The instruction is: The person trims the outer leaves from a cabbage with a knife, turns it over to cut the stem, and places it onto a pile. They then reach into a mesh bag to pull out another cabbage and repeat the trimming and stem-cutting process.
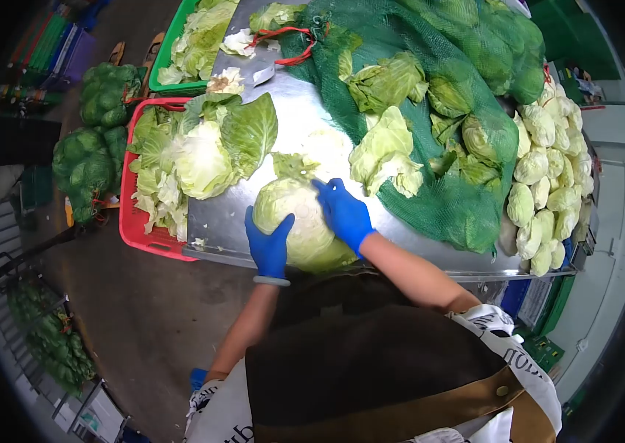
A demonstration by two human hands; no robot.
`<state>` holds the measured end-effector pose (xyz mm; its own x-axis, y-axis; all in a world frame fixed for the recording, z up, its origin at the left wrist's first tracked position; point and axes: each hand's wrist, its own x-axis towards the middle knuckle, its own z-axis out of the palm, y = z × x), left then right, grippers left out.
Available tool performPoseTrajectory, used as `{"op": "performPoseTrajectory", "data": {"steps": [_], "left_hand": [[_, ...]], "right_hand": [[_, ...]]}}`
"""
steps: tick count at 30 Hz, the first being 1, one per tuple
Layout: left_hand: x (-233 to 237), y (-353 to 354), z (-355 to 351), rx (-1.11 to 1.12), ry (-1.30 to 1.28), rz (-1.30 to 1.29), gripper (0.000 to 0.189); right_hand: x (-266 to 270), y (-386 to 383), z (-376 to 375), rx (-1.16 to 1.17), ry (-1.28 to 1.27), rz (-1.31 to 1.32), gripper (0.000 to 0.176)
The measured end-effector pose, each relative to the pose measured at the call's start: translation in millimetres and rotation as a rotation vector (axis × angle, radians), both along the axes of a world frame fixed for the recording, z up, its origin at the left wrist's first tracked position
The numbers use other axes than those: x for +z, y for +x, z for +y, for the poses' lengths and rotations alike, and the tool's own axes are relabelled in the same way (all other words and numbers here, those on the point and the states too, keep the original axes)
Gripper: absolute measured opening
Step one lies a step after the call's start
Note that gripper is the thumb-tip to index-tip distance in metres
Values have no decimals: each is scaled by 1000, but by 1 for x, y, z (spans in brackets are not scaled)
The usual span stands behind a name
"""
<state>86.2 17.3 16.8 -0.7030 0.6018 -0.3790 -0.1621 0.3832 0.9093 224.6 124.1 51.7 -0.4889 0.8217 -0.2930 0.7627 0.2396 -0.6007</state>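
Note:
A pale green cabbage (299, 214) rests at the near edge of the metal table, between my two blue-gloved hands. My left hand (270, 244) presses against its left side, thumb on top and fingers round the side. At its upper right is my right hand (344, 213), with fingers bent against the cabbage and a loose leaf; whether it holds a tool is too small to tell. Loose leaves (294, 165) lie just beyond the cabbage. To the right of them sits another leafy piece (385, 151), beside the green net.
A red crate (132, 214) of leaves stands left, a green crate (178, 86) behind it. Cabbages in a green net sack (467, 214) cover the table's right part. Trimmed cabbages (541, 173) are piled far right. More netted cabbages (84, 166) stand on the floor at left.

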Motion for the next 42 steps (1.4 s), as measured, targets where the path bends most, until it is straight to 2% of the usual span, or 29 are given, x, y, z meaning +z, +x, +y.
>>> {"op": "performPoseTrajectory", "data": {"steps": [1,2,5,8,9,12,13,16,18,20,21,23,24,25,26,27,28,30,32,33,36,38,40,41,42], "left_hand": [[0,4,-2,-13,-13,72,88],[-1,5,-2,14,-14,15,88],[1,-5,6,51,-14,-122,90],[-14,-3,-12,-88,40,110,91],[-15,-1,-19,-84,107,75,89],[-22,-11,-38,-76,234,-116,85],[-27,-16,-43,-91,261,-118,83],[-23,-22,-43,-38,270,-283,85],[-21,-17,-43,-66,274,-171,85],[-35,-11,-58,-88,268,-47,84],[-38,-11,-65,-83,222,-69,86],[-20,-23,-58,17,144,-412,88],[-15,-31,-59,73,99,-587,89],[-25,-43,-57,-72,90,-515,91],[-29,-49,-50,-187,89,-403,91],[-32,-55,-43,-305,86,-289,91],[-35,-60,-35,-427,82,-173,91],[-44,-60,-28,-437,80,-166,89],[-26,-57,-18,-448,1,-230,88],[-24,-48,-16,-368,11,-172,84],[-9,-27,-6,-198,-85,-278,79],[-5,-12,-2,-147,-145,-133,77],[-17,0,-4,-115,-180,-6,79],[-21,4,-5,-79,-154,-88,84],[-21,8,-7,-88,-154,-46,85]], "right_hand": [[-10,-4,9,-57,-35,-27,32],[-18,-7,18,-112,-67,-49,32],[-28,-17,37,-55,-64,-105,33],[-72,-4,54,-92,-121,-76,34],[-69,0,60,-93,-254,-27,39],[-43,-9,45,-164,-355,-34,47],[-44,-13,38,-225,-344,29,49],[-72,-26,60,-125,-5,-53,43],[-78,-35,108,-454,108,55,50],[-74,-29,151,-287,64,41,53],[-67,-27,149,-136,102,2,53],[-37,-24,147,195,195,-88,51],[-21,-20,133,246,227,5,49],[-25,-12,115,300,407,80,40],[-20,-9,92,230,345,122,32],[-6,-3,67,210,163,103,25],[-4,6,42,193,107,151,25],[1,23,1,50,-172,209,29],[-1,34,-26,-42,-109,285,29],[-3,35,-31,-46,-64,264,30],[-2,29,-40,-54,16,128,34],[5,19,-27,-51,-7,-47,36],[-2,17,-14,-65,-21,-84,36],[-6,15,-8,-74,-25,-96,36],[-13,13,1,-79,-26,-106,36]]}}
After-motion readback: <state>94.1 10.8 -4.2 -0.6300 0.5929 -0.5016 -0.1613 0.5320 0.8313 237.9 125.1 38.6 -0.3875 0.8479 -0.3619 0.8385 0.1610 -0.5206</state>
